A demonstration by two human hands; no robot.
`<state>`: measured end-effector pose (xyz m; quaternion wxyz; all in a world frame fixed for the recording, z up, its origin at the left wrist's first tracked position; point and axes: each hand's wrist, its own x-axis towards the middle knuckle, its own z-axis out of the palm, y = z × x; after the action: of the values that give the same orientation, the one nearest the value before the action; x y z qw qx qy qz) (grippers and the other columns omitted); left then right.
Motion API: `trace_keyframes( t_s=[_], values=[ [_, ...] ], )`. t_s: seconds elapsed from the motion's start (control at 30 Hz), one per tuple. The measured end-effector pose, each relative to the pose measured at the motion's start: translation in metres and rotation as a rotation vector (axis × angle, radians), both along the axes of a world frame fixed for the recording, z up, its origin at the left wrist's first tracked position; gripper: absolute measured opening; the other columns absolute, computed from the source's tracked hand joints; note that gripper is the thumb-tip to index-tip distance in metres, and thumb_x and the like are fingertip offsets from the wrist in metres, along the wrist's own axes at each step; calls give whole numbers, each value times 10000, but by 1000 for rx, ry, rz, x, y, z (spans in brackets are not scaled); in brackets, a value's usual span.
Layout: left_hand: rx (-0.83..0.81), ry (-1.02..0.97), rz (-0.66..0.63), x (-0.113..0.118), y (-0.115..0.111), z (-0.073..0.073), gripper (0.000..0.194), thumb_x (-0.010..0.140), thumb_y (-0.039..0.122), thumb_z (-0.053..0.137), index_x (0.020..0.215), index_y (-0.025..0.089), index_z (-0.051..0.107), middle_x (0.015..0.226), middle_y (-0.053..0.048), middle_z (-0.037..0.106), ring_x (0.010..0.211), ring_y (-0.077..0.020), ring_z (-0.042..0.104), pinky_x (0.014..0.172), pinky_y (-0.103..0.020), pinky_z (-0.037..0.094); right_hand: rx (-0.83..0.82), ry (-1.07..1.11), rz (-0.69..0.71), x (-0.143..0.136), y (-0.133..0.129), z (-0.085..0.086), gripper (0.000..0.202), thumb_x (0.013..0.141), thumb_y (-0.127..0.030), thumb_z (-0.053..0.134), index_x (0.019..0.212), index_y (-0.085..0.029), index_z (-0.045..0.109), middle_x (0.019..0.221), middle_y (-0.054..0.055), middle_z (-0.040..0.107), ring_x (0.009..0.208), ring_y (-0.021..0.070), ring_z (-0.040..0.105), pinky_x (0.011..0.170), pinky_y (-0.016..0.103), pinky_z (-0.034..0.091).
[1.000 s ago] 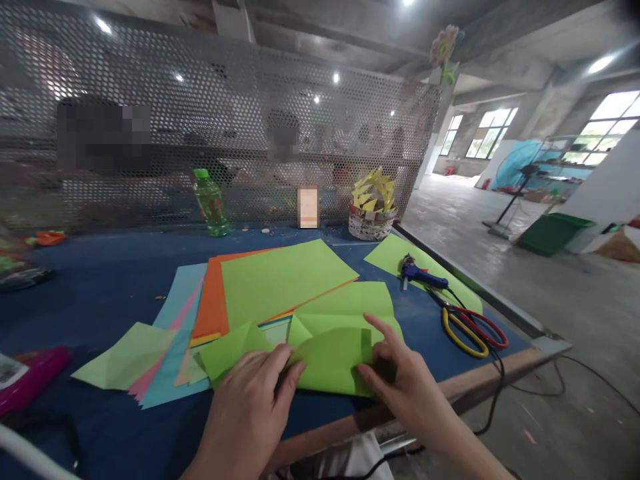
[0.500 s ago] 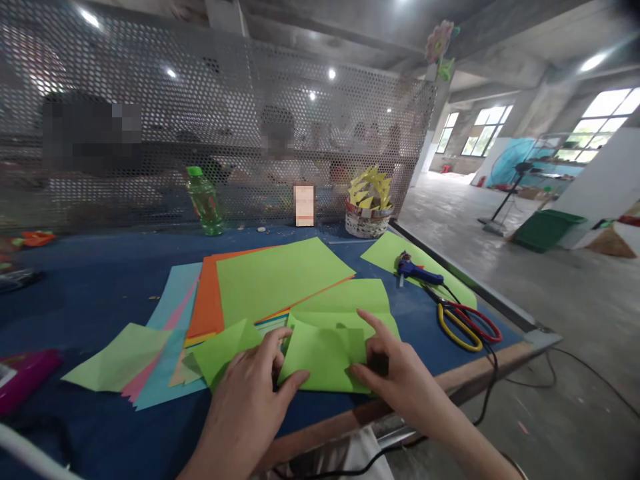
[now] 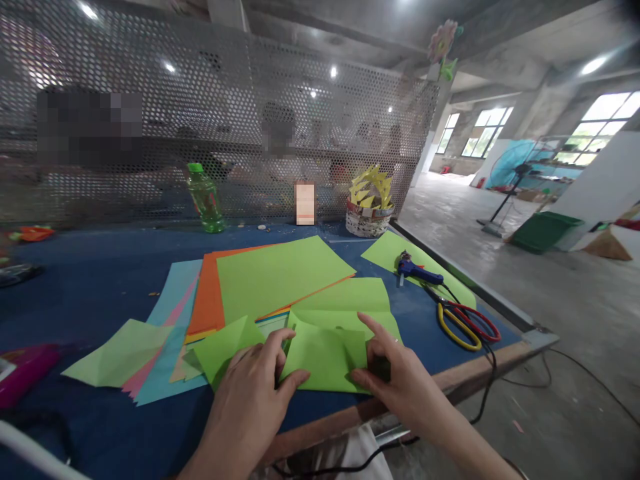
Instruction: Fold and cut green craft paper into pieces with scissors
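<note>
A creased sheet of green paper (image 3: 325, 357) lies near the table's front edge, its near part folded up over the rest. My left hand (image 3: 255, 390) grips its left side, thumb on the near edge and fingers curled behind. At the right side, my right hand (image 3: 395, 367) pinches the folded edge between thumb and fingers, with the index finger raised. Another piece of green paper (image 3: 225, 347) sits partly under my left hand. Beyond the fold is a stack of coloured paper, a light green sheet (image 3: 280, 273) on top and an orange sheet (image 3: 203, 300) below it.
On the right are a blue glue gun (image 3: 420, 272) and scissors (image 3: 463, 325) with red and yellow handles. A green bottle (image 3: 206, 200) and a woven basket (image 3: 369, 221) stand at the back before a perforated metal screen (image 3: 310, 120). A magenta object (image 3: 27, 377) lies left.
The view has tilted very slightly. Both hands keep their places on the green paper, with barely any movement of the fingers.
</note>
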<state>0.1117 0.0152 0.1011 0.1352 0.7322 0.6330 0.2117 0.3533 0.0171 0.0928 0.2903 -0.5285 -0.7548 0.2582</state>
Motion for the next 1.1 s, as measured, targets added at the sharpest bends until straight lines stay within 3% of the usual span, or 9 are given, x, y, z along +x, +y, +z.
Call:
trace_keyframes(
  t_s=[0.23, 0.63, 0.77, 0.87, 1.0, 1.1],
  values=[
    [61, 29, -20, 0, -1, -4, 320, 853, 257, 631, 1151, 239, 516, 725, 40, 563, 769, -217, 575, 796, -361, 381, 79, -68, -22, 1, -3, -11, 748, 842, -121, 589, 1493, -246, 242, 843, -7, 569, 830, 198, 537, 784, 324, 451],
    [138, 92, -23, 1, -5, -6, 311, 863, 260, 625, 1157, 236, 529, 751, 16, 599, 793, -222, 602, 784, -369, 426, 132, -129, -39, 0, -2, -12, 765, 841, -112, 594, 1498, -241, 224, 836, -2, 596, 819, 206, 554, 767, 336, 477],
    [331, 184, -31, -3, -8, -8, 317, 853, 255, 624, 1158, 215, 552, 925, -57, 644, 895, -258, 606, 819, -413, 454, 148, -140, -28, 0, -3, -12, 754, 845, -116, 584, 1497, -232, 224, 843, 9, 596, 809, 208, 552, 758, 344, 482],
    [554, 248, -154, 0, -14, -17, 329, 879, 150, 504, 1191, 221, 582, 1185, -119, 606, 1063, -286, 571, 888, -438, 456, 165, -150, -25, -2, -4, -11, 747, 857, -113, 571, 1503, -232, 216, 861, 18, 597, 813, 209, 551, 761, 348, 487],
    [669, 149, -462, 15, -25, -40, 412, 907, 134, 343, 1210, 212, 612, 1164, -92, 641, 1056, -209, 579, 903, -317, 482, 203, -134, -13, -1, -4, -13, 748, 868, -116, 559, 1513, -233, 197, 844, 18, 587, 809, 213, 550, 758, 351, 498],
    [718, 159, -456, 24, -30, -52, 390, 955, 194, 335, 1229, 200, 613, 1144, -69, 672, 1069, -207, 576, 931, -323, 478, 214, -135, -8, 0, -5, -14, 753, 874, -125, 549, 1519, -230, 175, 831, 15, 584, 800, 214, 551, 755, 352, 504]
  ],
)
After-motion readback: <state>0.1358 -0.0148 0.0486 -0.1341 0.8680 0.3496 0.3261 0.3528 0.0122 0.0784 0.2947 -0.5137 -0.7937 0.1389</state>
